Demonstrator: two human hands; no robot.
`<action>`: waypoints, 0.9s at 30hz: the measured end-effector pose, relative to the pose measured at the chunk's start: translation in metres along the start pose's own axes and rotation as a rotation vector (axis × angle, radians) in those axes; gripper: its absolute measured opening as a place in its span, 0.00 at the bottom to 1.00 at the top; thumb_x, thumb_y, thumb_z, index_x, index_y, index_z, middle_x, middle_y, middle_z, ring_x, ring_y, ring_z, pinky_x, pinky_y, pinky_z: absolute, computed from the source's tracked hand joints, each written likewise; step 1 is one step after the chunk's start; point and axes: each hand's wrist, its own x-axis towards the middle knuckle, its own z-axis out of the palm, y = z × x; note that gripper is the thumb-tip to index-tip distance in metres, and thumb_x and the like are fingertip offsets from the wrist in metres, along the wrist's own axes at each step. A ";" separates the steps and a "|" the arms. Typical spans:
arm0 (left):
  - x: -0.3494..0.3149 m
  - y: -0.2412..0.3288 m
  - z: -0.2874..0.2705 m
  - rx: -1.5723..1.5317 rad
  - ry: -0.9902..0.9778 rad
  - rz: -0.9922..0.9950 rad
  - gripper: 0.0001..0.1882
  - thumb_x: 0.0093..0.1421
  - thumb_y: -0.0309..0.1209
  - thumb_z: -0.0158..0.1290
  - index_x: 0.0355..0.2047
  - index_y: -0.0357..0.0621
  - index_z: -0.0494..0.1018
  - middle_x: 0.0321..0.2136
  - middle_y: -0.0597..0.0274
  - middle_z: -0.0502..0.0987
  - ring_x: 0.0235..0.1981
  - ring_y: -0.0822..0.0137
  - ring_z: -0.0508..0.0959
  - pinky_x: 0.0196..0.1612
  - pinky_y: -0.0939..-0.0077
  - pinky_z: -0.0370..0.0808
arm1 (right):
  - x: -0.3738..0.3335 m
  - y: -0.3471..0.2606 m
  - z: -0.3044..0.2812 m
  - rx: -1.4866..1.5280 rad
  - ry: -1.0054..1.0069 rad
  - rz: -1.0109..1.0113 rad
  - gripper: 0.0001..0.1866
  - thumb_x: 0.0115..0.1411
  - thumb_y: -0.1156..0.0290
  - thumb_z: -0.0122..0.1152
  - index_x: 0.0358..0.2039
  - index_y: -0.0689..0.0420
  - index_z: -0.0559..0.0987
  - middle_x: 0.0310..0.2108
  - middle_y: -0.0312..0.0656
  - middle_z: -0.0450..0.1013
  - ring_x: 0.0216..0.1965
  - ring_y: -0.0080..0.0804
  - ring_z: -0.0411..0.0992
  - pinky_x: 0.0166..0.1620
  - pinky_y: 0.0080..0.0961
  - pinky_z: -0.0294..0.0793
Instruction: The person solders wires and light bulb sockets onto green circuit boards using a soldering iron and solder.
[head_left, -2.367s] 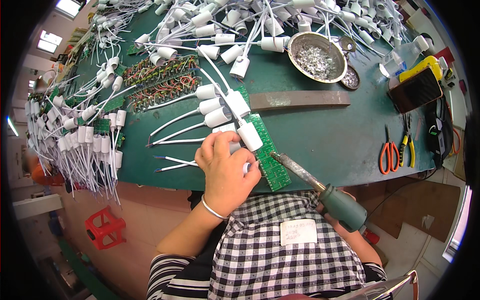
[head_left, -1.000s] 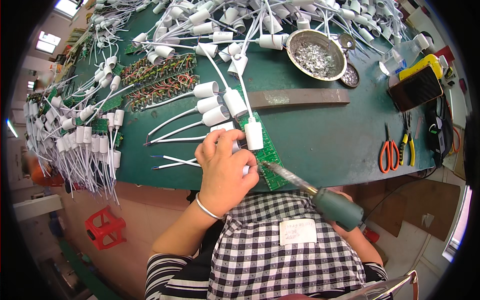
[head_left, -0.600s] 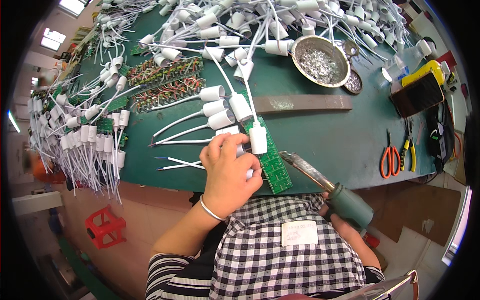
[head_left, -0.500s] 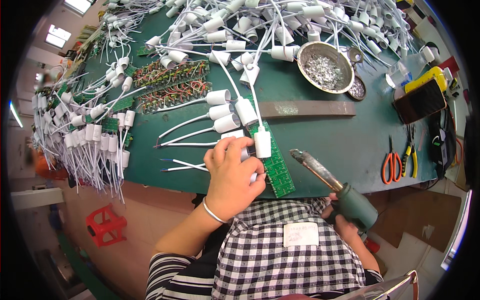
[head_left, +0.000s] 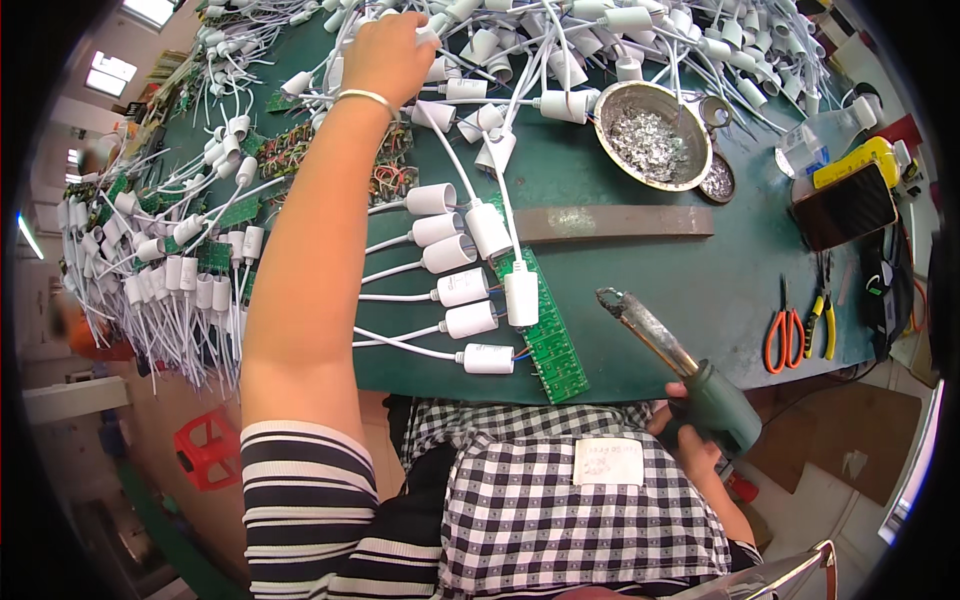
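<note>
My left hand (head_left: 388,58) reaches to the far pile, its fingers closed on a white lamp socket (head_left: 428,36); the fingertips are partly hidden. At the near right, my right hand (head_left: 690,450) grips the dark green handle of a big soldering iron (head_left: 655,335). The tip points up and left, over the table. Between my hands lies a green circuit board strip (head_left: 553,350). Several white sockets with cables, such as a near one (head_left: 489,359), line its left edge, some with wires reaching the board. Another socket (head_left: 521,297) lies across the strip.
A brown metal bar (head_left: 620,223) lies behind the board. A metal bowl (head_left: 603,120) holds silvery scraps. Orange-handled scissors (head_left: 783,338), yellow-black pliers (head_left: 821,322) and a dark phone (head_left: 845,215) are at the right. Boards with white sockets (head_left: 185,272) crowd the left edge.
My left hand has left the sockets beside the board and moved far forward to the pile. The near sockets now show uncovered. My right hand still holds the soldering iron, nearly unmoved.
</note>
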 end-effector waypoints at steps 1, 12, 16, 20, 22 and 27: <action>0.004 0.000 0.005 0.139 -0.063 -0.046 0.15 0.54 0.39 0.54 0.41 0.49 0.76 0.37 0.54 0.76 0.42 0.52 0.75 0.43 0.58 0.71 | 0.000 0.001 0.001 -0.002 0.004 -0.001 0.30 0.59 0.55 0.52 0.58 0.58 0.65 0.28 0.40 0.72 0.31 0.26 0.68 0.40 0.23 0.65; -0.118 0.105 -0.118 -0.184 0.085 0.564 0.19 0.48 0.26 0.55 0.43 0.47 0.72 0.41 0.58 0.70 0.39 0.57 0.74 0.39 0.65 0.73 | -0.001 0.006 -0.004 0.029 -0.033 -0.015 0.29 0.57 0.62 0.50 0.58 0.60 0.65 0.27 0.43 0.72 0.31 0.31 0.70 0.43 0.27 0.66; -0.208 0.143 -0.147 -0.470 -0.459 0.185 0.23 0.46 0.31 0.61 0.43 0.45 0.68 0.37 0.57 0.69 0.36 0.57 0.72 0.37 0.66 0.70 | 0.003 0.006 -0.004 -0.002 -0.059 0.030 0.27 0.58 0.61 0.50 0.57 0.59 0.66 0.27 0.42 0.72 0.33 0.29 0.70 0.46 0.28 0.67; -0.248 0.151 -0.136 -0.423 -0.370 0.096 0.16 0.46 0.28 0.60 0.36 0.46 0.70 0.35 0.59 0.70 0.33 0.58 0.71 0.34 0.65 0.67 | 0.007 -0.004 0.003 -0.038 -0.134 -0.017 0.27 0.58 0.62 0.51 0.56 0.60 0.66 0.28 0.40 0.73 0.33 0.29 0.70 0.45 0.28 0.67; -0.255 0.153 -0.129 -0.391 -0.310 0.086 0.13 0.46 0.27 0.60 0.33 0.45 0.71 0.34 0.58 0.70 0.33 0.58 0.71 0.34 0.65 0.65 | 0.005 -0.004 0.002 -0.084 -0.165 -0.042 0.26 0.57 0.63 0.51 0.55 0.61 0.67 0.28 0.39 0.73 0.33 0.28 0.70 0.45 0.27 0.67; -0.262 0.153 -0.109 -0.350 -0.079 0.116 0.11 0.45 0.27 0.60 0.30 0.46 0.71 0.33 0.61 0.70 0.32 0.58 0.70 0.34 0.65 0.63 | -0.002 -0.005 0.001 -0.092 -0.128 -0.056 0.25 0.56 0.66 0.52 0.53 0.64 0.68 0.29 0.39 0.74 0.34 0.29 0.70 0.45 0.27 0.67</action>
